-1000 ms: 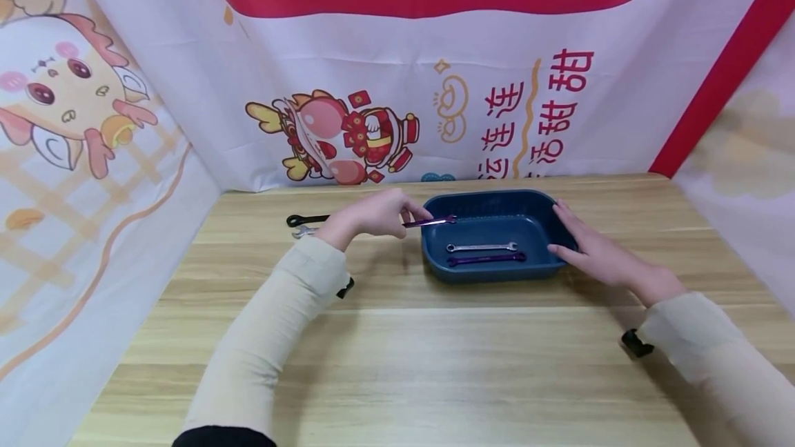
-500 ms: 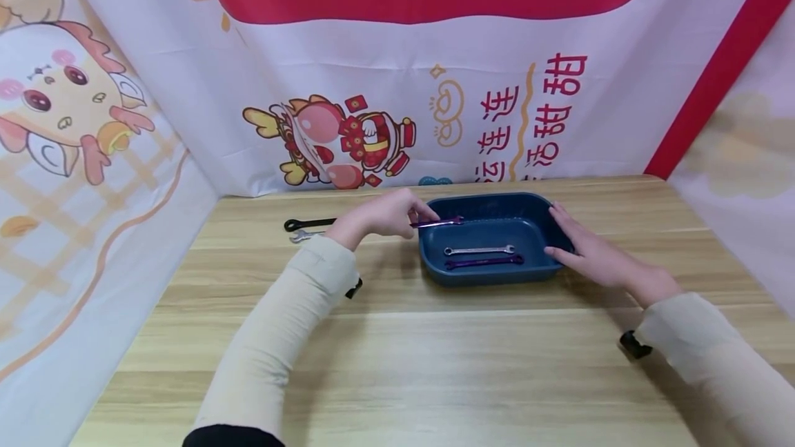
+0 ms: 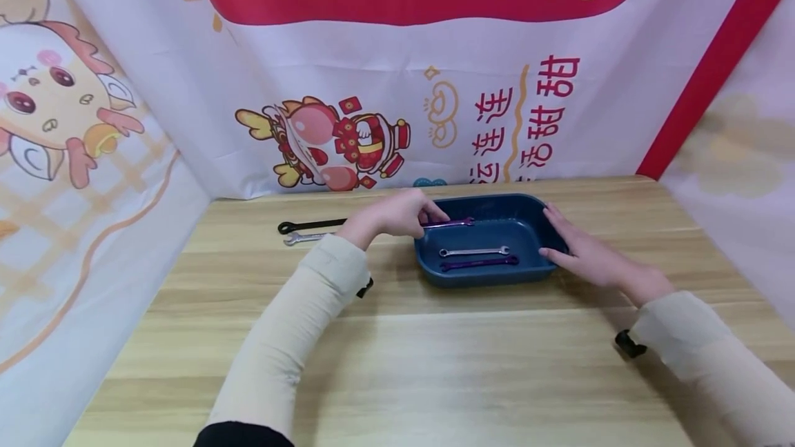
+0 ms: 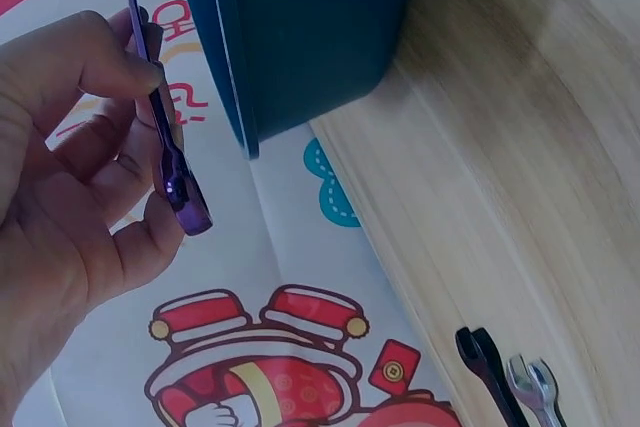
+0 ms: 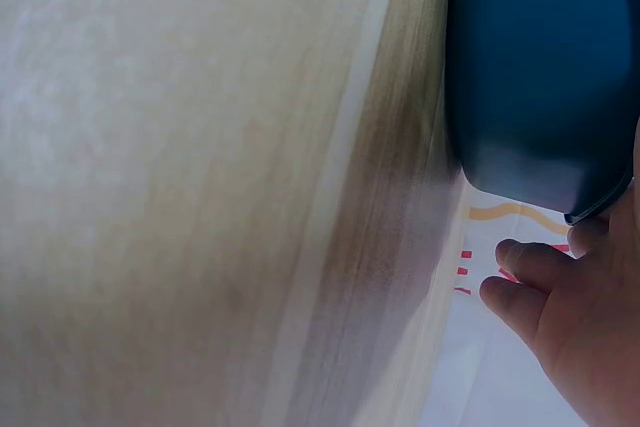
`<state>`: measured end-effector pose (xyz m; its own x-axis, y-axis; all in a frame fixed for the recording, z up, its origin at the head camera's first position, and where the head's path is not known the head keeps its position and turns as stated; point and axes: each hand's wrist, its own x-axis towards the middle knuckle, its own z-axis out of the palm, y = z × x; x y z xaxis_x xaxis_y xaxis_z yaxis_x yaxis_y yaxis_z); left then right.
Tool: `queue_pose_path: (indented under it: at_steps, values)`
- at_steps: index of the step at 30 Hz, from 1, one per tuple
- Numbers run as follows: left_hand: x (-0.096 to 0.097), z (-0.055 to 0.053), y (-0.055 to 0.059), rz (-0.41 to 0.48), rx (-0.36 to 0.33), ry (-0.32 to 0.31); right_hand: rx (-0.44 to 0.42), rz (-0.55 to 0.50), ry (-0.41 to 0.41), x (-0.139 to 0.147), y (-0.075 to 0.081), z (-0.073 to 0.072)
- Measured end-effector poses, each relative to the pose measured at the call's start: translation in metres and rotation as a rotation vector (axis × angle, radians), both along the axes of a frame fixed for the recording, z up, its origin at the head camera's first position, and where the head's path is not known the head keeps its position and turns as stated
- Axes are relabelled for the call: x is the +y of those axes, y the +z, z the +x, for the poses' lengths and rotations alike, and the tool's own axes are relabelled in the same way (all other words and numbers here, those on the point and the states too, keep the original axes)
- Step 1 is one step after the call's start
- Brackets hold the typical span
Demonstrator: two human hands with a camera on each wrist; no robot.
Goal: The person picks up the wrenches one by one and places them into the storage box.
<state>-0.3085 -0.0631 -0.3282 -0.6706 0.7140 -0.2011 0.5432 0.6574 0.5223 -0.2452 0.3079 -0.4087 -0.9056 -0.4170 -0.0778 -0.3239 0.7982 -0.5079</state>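
Note:
My left hand [image 3: 406, 214] pinches a purple wrench [image 3: 456, 223] between thumb and fingers. In the head view it overlaps the left part of a dark blue plastic basin [image 3: 481, 280]. The left wrist view shows the wrench [image 4: 168, 127] lying across the fingertips, beside the basin's outer wall [image 4: 310, 37]. Inside the basin lie a silver wrench [image 3: 475, 252] and another purple wrench [image 3: 479, 264], side by side. My right hand [image 3: 580, 250] holds the basin's right end, thumb over the rim and fingers along the outside [image 5: 540, 277].
Left of the basin, on the wooden table [image 3: 435, 364], lie a black wrench [image 3: 310, 225] and a silver wrench [image 3: 304, 238], partly hidden behind my left hand. A printed cloth [image 3: 373, 61] hangs along the table's back edge.
My left hand has moved right with the purple wrench, from beside the basin's left rim to over its left part. The right hand keeps its place on the basin.

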Motion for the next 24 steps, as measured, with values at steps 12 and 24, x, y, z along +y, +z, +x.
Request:
queue_pose_path:
  at_steps: [12, 24]
  values:
    - [0.015, -0.001, -0.005, 0.015, 0.015, -0.049, -0.016, -0.014, -0.015, -0.001, -0.002, 0.002]
    - [0.034, -0.002, -0.004, 0.037, 0.028, -0.060, -0.009, -0.013, -0.001, -0.001, 0.000, 0.000]
